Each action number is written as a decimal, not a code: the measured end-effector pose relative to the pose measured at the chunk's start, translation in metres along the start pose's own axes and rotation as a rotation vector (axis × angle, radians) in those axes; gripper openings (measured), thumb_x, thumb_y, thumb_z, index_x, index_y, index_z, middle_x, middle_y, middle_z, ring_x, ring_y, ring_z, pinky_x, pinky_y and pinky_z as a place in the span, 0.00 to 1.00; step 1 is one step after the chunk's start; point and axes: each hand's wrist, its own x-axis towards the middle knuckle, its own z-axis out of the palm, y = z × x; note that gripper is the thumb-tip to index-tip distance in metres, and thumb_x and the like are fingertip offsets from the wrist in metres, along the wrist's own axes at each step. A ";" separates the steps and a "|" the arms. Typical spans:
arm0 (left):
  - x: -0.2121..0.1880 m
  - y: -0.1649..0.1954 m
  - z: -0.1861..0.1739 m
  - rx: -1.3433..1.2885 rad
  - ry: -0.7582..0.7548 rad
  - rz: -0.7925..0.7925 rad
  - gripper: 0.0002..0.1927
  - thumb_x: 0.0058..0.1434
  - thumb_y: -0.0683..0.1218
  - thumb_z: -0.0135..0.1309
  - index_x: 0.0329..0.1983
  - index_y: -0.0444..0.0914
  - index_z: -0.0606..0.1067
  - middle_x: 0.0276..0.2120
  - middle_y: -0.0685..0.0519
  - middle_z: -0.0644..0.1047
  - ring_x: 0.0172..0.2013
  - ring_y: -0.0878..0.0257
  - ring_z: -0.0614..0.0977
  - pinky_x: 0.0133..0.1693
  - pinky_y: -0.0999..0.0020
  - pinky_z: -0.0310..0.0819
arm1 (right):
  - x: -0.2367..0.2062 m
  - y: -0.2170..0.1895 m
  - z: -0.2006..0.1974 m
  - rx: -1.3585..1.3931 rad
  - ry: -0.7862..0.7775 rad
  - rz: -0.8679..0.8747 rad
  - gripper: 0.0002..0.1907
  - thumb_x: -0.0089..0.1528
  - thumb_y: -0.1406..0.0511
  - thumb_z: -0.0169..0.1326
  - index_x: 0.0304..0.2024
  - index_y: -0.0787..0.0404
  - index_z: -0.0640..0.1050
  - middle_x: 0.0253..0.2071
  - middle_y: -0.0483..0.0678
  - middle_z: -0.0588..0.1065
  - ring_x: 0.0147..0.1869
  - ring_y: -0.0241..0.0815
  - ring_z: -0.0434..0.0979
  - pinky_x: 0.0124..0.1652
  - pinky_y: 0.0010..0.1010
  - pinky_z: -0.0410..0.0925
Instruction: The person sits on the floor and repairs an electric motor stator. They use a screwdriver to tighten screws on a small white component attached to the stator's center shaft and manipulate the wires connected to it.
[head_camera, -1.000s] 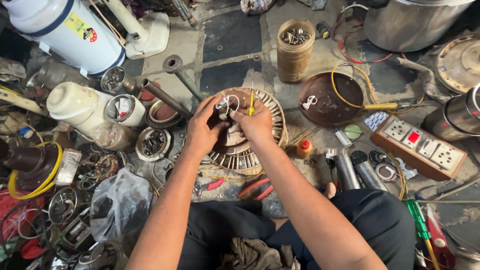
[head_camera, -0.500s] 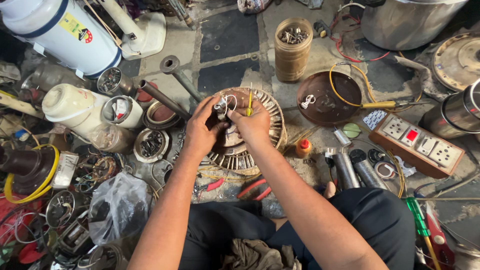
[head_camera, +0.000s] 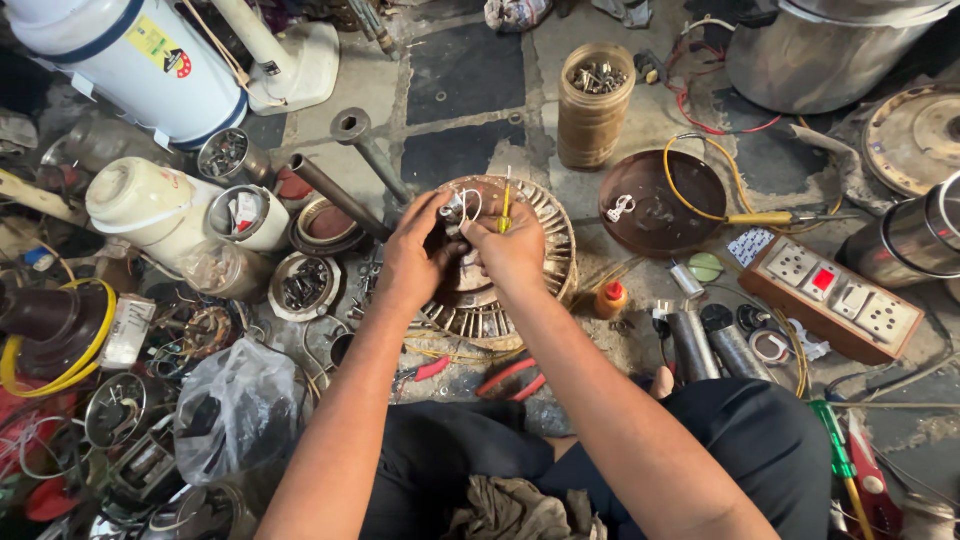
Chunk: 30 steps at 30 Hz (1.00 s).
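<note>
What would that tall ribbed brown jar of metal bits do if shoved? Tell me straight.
The ribbed brown jar is taller than it is wide, so a shove near the rim would probably tip it. The metal bits fill it near the top, so it is likely heavy and would spill. Pushed low, it might scrape over the uneven floor rather than glide.

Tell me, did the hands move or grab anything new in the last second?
Hardly anything changed. The left hand and right hand stay together over the round motor coil, keeping their grip on the white wires and the small yellow tool. The jar of bolts and socket board stayed put.
</note>
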 end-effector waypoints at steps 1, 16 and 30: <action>0.000 0.001 -0.001 -0.007 -0.009 -0.012 0.37 0.52 0.33 0.65 0.67 0.40 0.69 0.64 0.45 0.72 0.63 0.48 0.76 0.61 0.60 0.71 | -0.002 -0.001 -0.001 0.003 -0.009 -0.009 0.12 0.56 0.74 0.62 0.40 0.61 0.75 0.27 0.41 0.78 0.18 0.28 0.68 0.16 0.21 0.60; 0.001 0.000 -0.003 0.046 -0.011 0.009 0.36 0.53 0.35 0.65 0.66 0.41 0.70 0.65 0.45 0.72 0.63 0.45 0.75 0.60 0.59 0.72 | 0.007 0.004 -0.010 0.083 -0.026 0.107 0.14 0.57 0.74 0.60 0.45 0.59 0.77 0.29 0.43 0.77 0.17 0.30 0.68 0.14 0.24 0.59; -0.001 0.007 -0.005 0.064 -0.012 -0.025 0.36 0.52 0.33 0.63 0.66 0.40 0.69 0.64 0.45 0.71 0.63 0.44 0.73 0.61 0.58 0.70 | 0.010 0.004 -0.011 0.091 -0.060 0.114 0.12 0.57 0.74 0.61 0.42 0.58 0.78 0.29 0.42 0.78 0.17 0.29 0.67 0.15 0.23 0.59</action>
